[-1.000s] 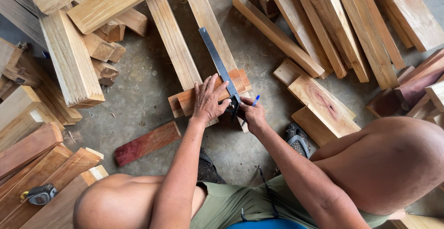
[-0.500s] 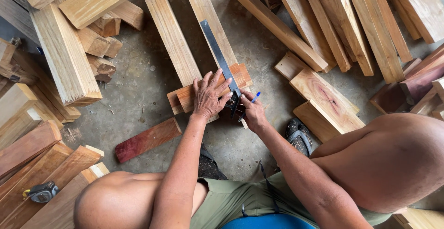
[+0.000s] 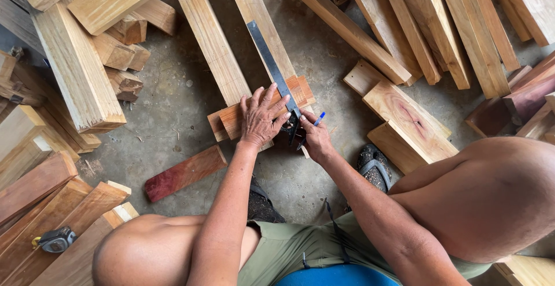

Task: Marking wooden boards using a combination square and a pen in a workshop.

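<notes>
The metal square (image 3: 272,66) is pinned on the short wood block (image 3: 260,108) by the flattened left hand (image 3: 261,118), fingers spread; its blade runs far-left. The blue pen (image 3: 315,121) is pinched in the right hand (image 3: 315,138), just right of the blade.

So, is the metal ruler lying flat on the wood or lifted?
Flat: the left hand presses the ruler onto the small wood piece.

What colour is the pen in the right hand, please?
Blue; the pen shows best in the head view.

Left hand (image 3: 261,117) presses square (image 3: 273,69) on wood block (image 3: 231,118); right hand (image 3: 317,140) holds pen (image 3: 315,122).
</notes>
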